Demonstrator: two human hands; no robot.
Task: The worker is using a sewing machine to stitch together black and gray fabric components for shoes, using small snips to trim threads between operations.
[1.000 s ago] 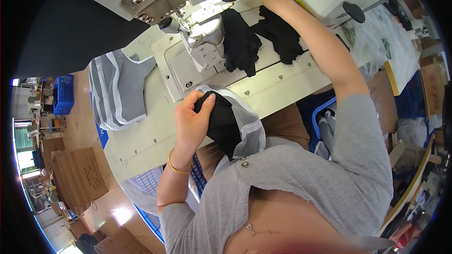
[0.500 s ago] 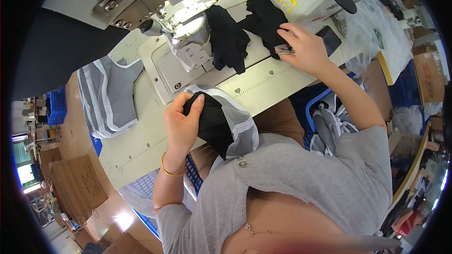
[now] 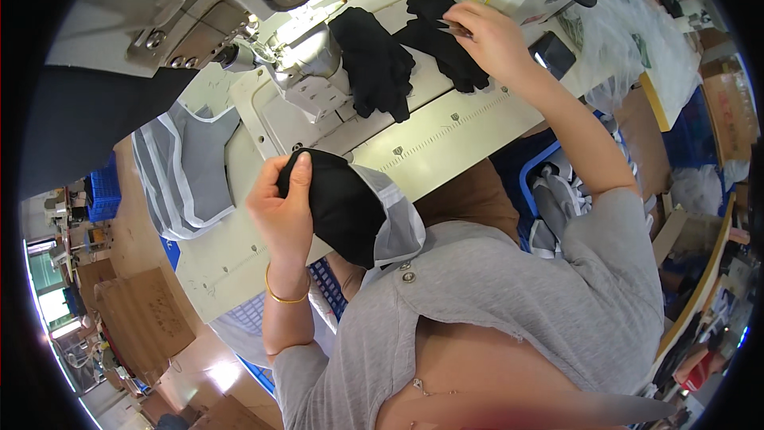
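Since the frame half a second ago, the right hand (image 3: 495,44) is appearing higher and further left, and the left hand (image 3: 282,205) is sitting slightly further left, with more of its black cloth showing. The left grip is closing narrowly, thumb against fingers, on the upper edge of a smooth black fabric panel (image 3: 342,207), which is hanging just below the centre of the frame; a grey fabric section with white edging (image 3: 398,227) is lying against its right side. In the upper right, the right grip is holding small slender metal snips (image 3: 456,29) by the black crumpled cloth piece (image 3: 446,52); whether they are touching it I cannot tell. Another black crumpled cloth piece (image 3: 370,64) is lying to its left, beside the white-and-metal sewing machine (image 3: 306,84). A layered pile of grey fabric pieces with white edges (image 3: 199,167) is resting on the pale surface (image 3: 414,147) at left. Right of centre, a blue plastic bin (image 3: 525,191) is holding more grey-and-white fabric pieces (image 3: 551,201).
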